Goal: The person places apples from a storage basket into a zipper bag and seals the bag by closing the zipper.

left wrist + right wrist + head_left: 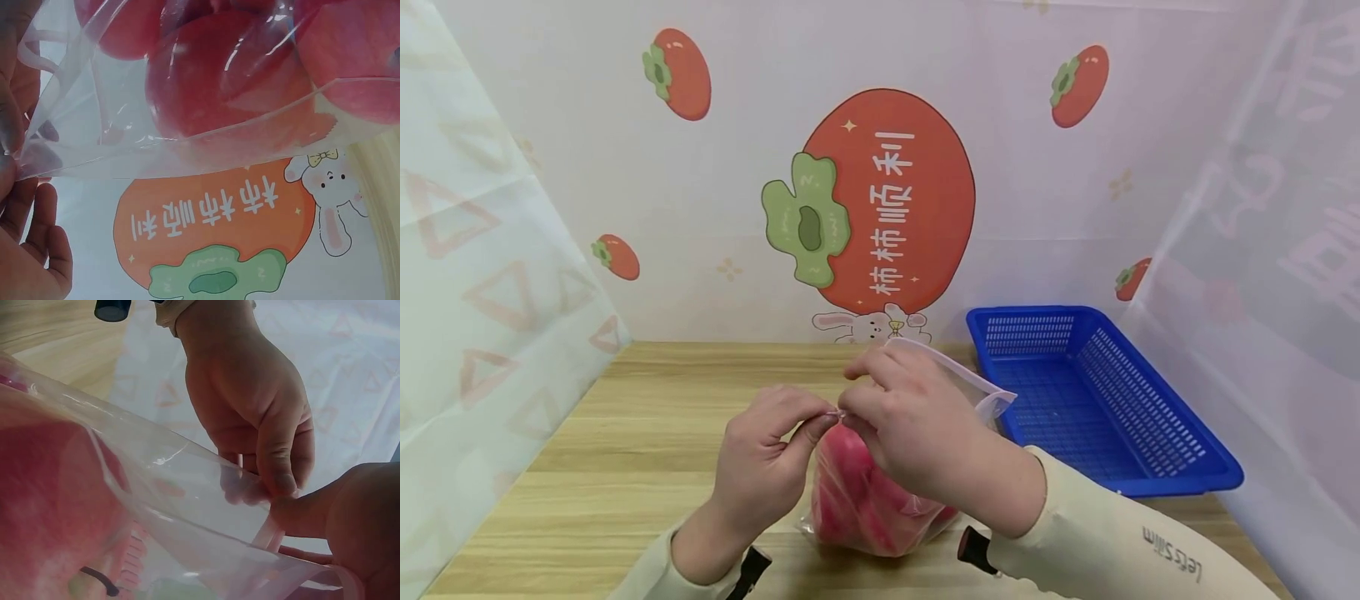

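A clear plastic bag with a pinkish zip-style rim stands on the table, its mouth partly open on the right. Inside are several round red fruits; one shows a dark stem in the right wrist view. My left hand pinches the left end of the bag's rim between thumb and forefinger. Right beside it, the thumb and fingers of my right hand pinch the same rim, the fingertips of both hands nearly touching. In the head view, my right hand covers part of the rim and the fruits.
A blue perforated plastic basket stands to the right of the bag, close behind my right forearm. Wood-grain table extends to the left. A white printed cloth hangs behind, with more cloth along both sides.
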A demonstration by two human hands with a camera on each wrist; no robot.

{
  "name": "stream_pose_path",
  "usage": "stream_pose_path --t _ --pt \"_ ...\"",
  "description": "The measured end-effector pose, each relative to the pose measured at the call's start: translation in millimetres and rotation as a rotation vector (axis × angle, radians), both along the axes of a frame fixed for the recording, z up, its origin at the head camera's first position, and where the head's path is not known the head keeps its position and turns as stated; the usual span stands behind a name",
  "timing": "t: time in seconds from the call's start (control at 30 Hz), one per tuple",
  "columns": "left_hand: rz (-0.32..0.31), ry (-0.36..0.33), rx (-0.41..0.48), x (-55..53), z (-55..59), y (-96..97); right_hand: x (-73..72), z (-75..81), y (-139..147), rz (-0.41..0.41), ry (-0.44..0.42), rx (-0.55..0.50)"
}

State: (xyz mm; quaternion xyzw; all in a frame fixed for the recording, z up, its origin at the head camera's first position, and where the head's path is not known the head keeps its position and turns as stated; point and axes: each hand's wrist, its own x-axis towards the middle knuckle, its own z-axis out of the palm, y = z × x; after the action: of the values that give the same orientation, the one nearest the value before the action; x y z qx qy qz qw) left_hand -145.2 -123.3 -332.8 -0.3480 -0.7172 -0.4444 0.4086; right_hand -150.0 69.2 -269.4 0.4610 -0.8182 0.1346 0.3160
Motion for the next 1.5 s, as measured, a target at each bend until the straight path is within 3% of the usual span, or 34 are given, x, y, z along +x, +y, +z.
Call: stream_pose_path --t 0.13,0.27,0.37,0.63,1.17,1.5 --pt "0.027 -0.046 -0.009 1.4 -0.6 -3.4 -0.5 1.3 3.8 -0.063 -0.03 0.05" --pt "0.071 -0.118 0.01 0.9 -4.0 -10.8 -3.0 2.0 10.4 -0.147 -0.122 0.1" --pt "0.1 -0.125 0.023 -1.0 -6.1 -15.0 -5.1 1.3 16.2 -0.187 -0.181 0.123" --pt "0.16 -0.149 0.039 -5.2 -9.9 -23.5 -11.2 -1.9 32.6 -0.218 -0.242 0.099" --pt "0.244 -0.382 0.136 -9.4 -10.4 -43.7 -28.8 -10.8 66.6 -0.346 -0.334 0.102" --pt "0.308 -0.421 0.126 -12.7 -11.3 -48.0 -34.4 -14.6 83.1 -0.373 -0.351 0.095"
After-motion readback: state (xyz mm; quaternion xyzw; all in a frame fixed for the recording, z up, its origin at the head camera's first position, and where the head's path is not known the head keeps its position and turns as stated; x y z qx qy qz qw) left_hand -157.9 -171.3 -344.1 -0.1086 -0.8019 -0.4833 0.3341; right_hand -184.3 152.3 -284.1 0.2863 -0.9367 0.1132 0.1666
